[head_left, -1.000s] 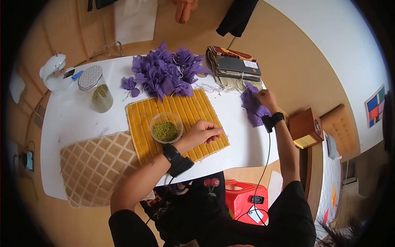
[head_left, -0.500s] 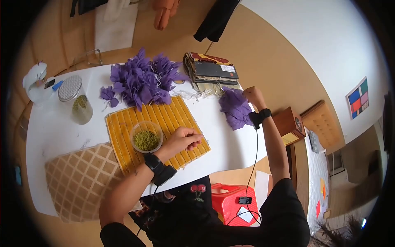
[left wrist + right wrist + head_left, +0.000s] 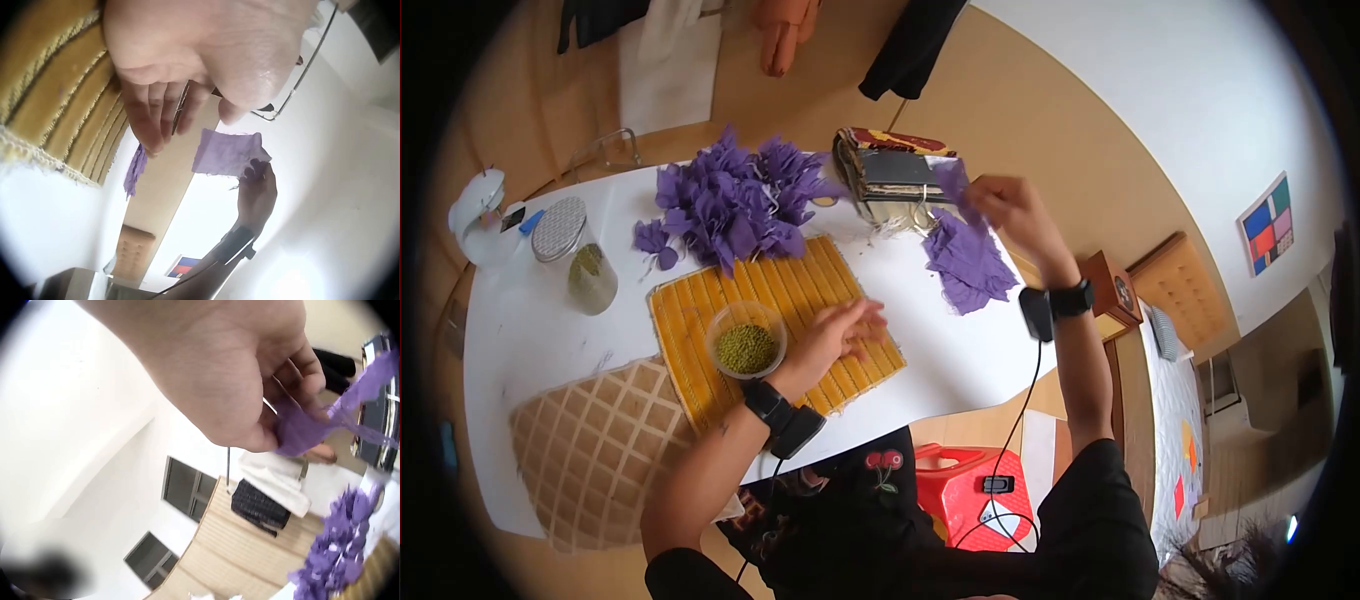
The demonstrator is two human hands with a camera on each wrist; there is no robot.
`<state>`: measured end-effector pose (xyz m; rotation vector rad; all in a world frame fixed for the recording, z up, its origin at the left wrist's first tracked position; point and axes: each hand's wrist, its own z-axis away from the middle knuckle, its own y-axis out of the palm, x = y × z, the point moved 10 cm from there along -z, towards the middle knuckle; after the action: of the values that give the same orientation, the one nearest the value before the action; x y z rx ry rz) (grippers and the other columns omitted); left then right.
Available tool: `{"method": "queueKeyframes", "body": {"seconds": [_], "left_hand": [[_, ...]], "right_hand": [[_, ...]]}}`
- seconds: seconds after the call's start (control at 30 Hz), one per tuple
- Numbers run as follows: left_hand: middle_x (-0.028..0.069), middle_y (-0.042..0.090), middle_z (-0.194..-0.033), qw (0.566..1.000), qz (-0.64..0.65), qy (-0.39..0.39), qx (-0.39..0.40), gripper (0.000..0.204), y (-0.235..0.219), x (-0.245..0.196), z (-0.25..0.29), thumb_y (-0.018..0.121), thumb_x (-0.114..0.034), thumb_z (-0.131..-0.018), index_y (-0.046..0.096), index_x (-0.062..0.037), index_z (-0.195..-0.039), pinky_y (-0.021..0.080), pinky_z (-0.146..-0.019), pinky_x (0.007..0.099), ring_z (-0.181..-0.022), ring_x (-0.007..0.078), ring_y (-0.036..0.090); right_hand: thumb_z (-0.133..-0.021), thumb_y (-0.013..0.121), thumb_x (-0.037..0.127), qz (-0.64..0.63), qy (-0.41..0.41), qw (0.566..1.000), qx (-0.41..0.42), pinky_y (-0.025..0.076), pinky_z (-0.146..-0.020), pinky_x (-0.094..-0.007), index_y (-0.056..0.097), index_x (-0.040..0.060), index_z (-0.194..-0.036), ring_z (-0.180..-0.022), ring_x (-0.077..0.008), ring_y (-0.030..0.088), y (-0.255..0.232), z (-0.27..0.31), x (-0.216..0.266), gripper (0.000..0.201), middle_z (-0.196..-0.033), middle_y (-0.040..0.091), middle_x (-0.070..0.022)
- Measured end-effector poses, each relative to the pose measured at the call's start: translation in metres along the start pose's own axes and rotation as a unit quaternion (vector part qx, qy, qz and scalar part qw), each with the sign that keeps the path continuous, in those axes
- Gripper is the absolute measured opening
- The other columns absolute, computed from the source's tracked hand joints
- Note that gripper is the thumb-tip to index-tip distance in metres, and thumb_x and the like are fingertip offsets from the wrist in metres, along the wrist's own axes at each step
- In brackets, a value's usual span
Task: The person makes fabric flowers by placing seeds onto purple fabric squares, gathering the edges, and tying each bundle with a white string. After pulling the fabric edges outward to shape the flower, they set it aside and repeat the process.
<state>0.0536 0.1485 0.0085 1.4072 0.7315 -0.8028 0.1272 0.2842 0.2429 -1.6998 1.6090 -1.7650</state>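
My right hand (image 3: 1015, 212) is raised above the right side of the table, pinching a square of thin purple cloth (image 3: 226, 154) between thumb and fingers. Below it lies a loose stack of purple cloth pieces (image 3: 968, 265). My left hand (image 3: 835, 342) hovers over the yellow striped mat (image 3: 775, 268), its fingers relaxed and slightly spread. In the left wrist view a thin dark sliver shows between those fingers. Beside that wrist, a clear round tub of green beans (image 3: 746, 347) sits on the mat. A heap of gathered purple cloth pouches (image 3: 735, 200) lies behind the mat.
A lidded jar (image 3: 590, 275) partly filled with green beans stands at left, near a white device (image 3: 478, 215). Bound folded fabrics (image 3: 895, 175) lie at the back right. A brown lattice-patterned cloth (image 3: 600, 440) hangs over the front edge. A red stool (image 3: 960, 490) stands below.
My right hand has lifted one purple cloth piece off the stack and raised it. The left hand's curled fingers have loosened and spread. The head view has shifted to the right.
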Motion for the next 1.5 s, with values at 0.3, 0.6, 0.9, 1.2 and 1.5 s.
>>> {"method": "queueKeyframes", "body": {"seconds": [0.3,0.6,0.9,1.2,1.5], "left_hand": [[0.0148,0.053,-0.13,0.949,0.307,-0.027,0.059,0.043,-0.011,0.015,-0.007,0.034,-0.032,-0.102,0.047,-0.0034,-0.132,0.037,-0.106,0.0365,-0.123,0.0209,0.048],[0.0128,0.058,-0.123,0.991,0.084,0.104,0.013,0.052,-0.041,0.021,-0.031,0.029,-0.037,-0.103,0.049,0.0013,-0.131,0.042,-0.102,0.0325,-0.109,0.0225,0.058],[0.017,0.061,-0.114,0.957,0.286,-0.036,-0.041,0.068,-0.035,0.038,-0.023,0.038,-0.059,-0.096,0.053,-0.0001,-0.126,0.047,-0.096,0.0388,-0.107,0.0287,0.06],[0.016,0.062,-0.115,0.897,0.405,0.009,0.177,0.067,-0.03,0.044,-0.035,0.036,-0.058,-0.097,0.055,0.0009,-0.123,0.046,-0.097,0.0365,-0.106,0.0265,0.06],[0.0181,0.06,-0.118,0.931,0.363,-0.021,0.012,0.068,-0.01,0.018,-0.006,0.033,-0.061,-0.095,0.047,-0.0063,-0.131,0.053,-0.081,0.0419,-0.102,0.0334,0.063]], "right_hand": [[-0.083,0.064,0.006,0.014,-0.194,0.923,0.331,0.051,-0.075,-0.0336,0.065,0.002,-0.092,-0.085,-0.0268,0.061,0.181,0.078,0.099,0.01,-0.095,0.064,-0.0105],[-0.08,0.07,0.009,0.129,-0.146,0.959,0.205,0.052,-0.07,-0.0321,0.067,0.0056,-0.101,-0.083,-0.0233,0.065,0.155,0.033,0.068,0.021,-0.095,0.066,-0.0087],[-0.075,0.069,0.004,0.138,-0.107,0.96,0.217,0.049,-0.064,-0.0328,0.069,0.0056,-0.096,-0.071,-0.0215,0.064,0.171,0.029,0.039,0.021,-0.075,0.065,-0.0097],[-0.075,0.072,0.012,0.157,-0.137,0.936,0.285,0.051,-0.067,-0.0348,0.069,0.0048,-0.093,-0.072,-0.0265,0.065,0.193,0.029,0.029,0.02,-0.08,0.067,-0.0105],[-0.074,0.07,0.001,0.114,-0.211,0.954,0.179,0.051,-0.066,-0.0338,0.069,0.0022,-0.084,-0.072,-0.0267,0.064,0.177,-0.001,0.047,0.011,-0.08,0.066,-0.0101]]}}
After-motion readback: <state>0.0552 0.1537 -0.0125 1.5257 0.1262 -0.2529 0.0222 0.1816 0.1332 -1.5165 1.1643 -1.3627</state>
